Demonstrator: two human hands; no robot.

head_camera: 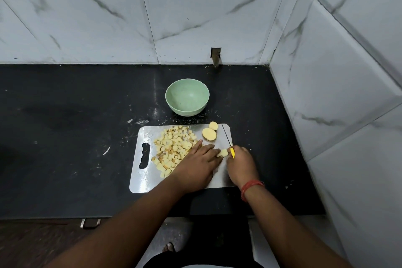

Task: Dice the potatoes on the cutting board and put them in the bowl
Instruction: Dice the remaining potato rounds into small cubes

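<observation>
Head view, looking down on a black worktop (65,137) set into a corner of white marbled wall tiles (195,24). A shiny metal cutting board (141,180) lies on the worktop, its handle slot at the left end. Spread over the left and middle of the board is a heap of diced potato (171,150) (many pale cubes, some with skin on). At the far right of the board lie two potato slices (210,134), cut faces up, the larger one nearer and touching the smaller one behind it.

The left hand (195,165) lies over the middle of the board with fingers stretched forward, its fingertips pressing on a small potato piece (223,153) at the right side of the board. The right hand (241,163), with a red thread band (250,187) on its wrist, is curled round the yellow handle of a knife (228,139); the thin blade points away toward the far right corner of the board, and its base sits just beside the potato piece. Whether the edge is touching the piece cannot be told.

A light green bowl (174,93) stands on the worktop just beyond the far edge of the board, with no potato in it. White specks and scraps dot the worktop around the bowl and board.
</observation>
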